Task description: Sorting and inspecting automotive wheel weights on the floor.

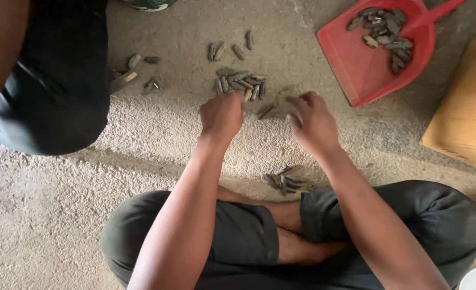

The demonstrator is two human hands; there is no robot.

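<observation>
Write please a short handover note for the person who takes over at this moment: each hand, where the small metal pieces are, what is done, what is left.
Left hand: closed in a fist at the near edge of the main pile of small grey metal pieces on the concrete floor; what it holds is hidden.
Right hand: fingers curled over a few loose pieces; its grip is blurred.
Done, by the look of it: a batch of pieces lies in the red dustpan.
Left on the floor: the main pile, a small row beyond it, scattered pieces to the left, and a small heap by the crossed legs.
</observation>
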